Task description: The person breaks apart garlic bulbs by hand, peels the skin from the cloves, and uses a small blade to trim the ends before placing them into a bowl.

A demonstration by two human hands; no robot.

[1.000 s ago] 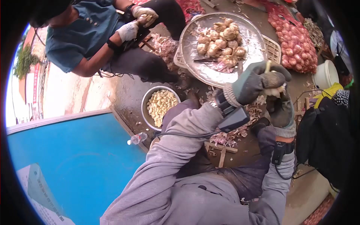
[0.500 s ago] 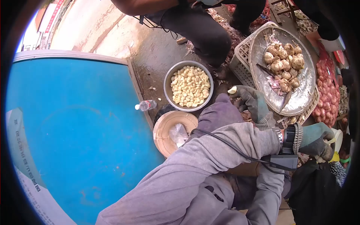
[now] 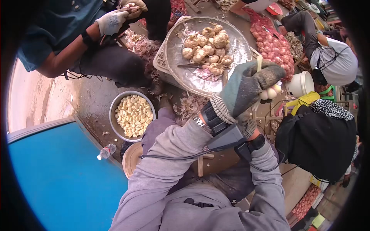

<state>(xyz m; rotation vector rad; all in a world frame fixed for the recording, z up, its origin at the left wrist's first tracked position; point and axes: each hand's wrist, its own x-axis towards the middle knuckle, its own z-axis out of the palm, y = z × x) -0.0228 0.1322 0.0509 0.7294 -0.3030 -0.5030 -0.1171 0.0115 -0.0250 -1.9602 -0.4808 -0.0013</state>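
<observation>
My left hand, in a grey-green work glove, is closed around a partly peeled garlic bulb. Its pale stem sticks up between the fingers, and white and pinkish cloves show below them. Directly beneath is my gloved right hand, mostly covered by the left; its fingers are hidden. Beyond my hands, a round metal tray bears several whole garlic bulbs, loose skins and a dark, thin tool. Left of my knee stands a metal basin with many peeled cloves.
A blue board lies at left, beside a plastic bottle and a round wooden stool. A gloved co-worker sits at upper left. Red net sacks, a white bucket and a black-draped chair back stand right.
My view has swung right. My right hand, earlier near the basin with a peeled clove at its fingertips, is now under my left hand. The left still holds the garlic.
</observation>
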